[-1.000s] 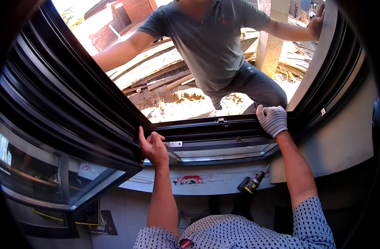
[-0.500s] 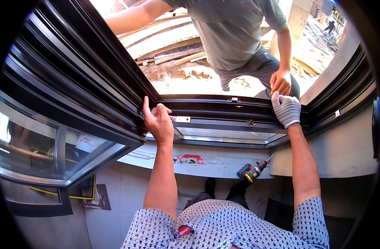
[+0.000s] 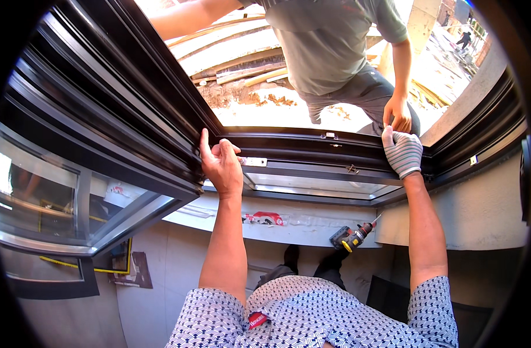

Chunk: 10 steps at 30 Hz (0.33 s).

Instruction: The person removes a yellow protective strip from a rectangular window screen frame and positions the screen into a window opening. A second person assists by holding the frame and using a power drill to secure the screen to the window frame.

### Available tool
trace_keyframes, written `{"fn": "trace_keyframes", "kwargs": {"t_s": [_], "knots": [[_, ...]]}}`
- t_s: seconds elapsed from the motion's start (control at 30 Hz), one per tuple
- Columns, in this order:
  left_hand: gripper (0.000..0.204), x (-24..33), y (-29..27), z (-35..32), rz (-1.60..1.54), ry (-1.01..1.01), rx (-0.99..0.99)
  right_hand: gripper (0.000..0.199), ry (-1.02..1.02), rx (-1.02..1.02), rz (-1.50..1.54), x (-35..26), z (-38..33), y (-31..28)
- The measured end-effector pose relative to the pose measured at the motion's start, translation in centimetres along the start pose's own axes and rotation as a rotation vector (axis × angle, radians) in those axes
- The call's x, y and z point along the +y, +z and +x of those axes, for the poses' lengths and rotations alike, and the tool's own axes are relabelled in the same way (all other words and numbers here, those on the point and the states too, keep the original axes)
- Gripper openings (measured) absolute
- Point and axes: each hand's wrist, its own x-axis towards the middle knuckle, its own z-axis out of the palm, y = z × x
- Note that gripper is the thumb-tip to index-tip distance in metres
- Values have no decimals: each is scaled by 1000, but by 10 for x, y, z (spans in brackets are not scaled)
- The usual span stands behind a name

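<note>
A dark window frame (image 3: pixel 288 139) stands in front of me. My bare left hand (image 3: pixel 222 168) is at its lower left corner, one finger stretched up along the upright and the others bent over the bottom rail. Beside those fingers lies a small pale metal plate (image 3: pixel 254 162); whether they touch it I cannot tell. My right hand (image 3: pixel 403 153), in a striped grey glove, grips the bottom rail near the right corner. Close behind it, outside the frame, hangs a co-worker's bare hand (image 3: pixel 397 113). Several small screws (image 3: pixel 352 169) lie on the rail, left of the glove.
An open glazed sash (image 3: pixel 86 214) fills the left side. On the pale sill (image 3: pixel 300 229) below the frame lies a cordless drill (image 3: pixel 353 235), its bit toward the right wall. The co-worker (image 3: pixel 335 52) leans at the opening, with stacked boards (image 3: pixel 242 58) behind.
Both hands keep their places on the frame. The view has shifted slightly, and the co-worker's torso and arm appear a little farther right.
</note>
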Motion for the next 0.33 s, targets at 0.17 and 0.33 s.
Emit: {"fn": "trace_keyframes", "kwargs": {"t_s": [0.17, 0.33], "knots": [[61, -4, 0, 1, 0, 9, -1, 58, -11, 16, 20, 0, 0, -1], [63, -6, -2, 2, 26, 5, -4, 59, 35, -26, -10, -1, 0, -1]]}}
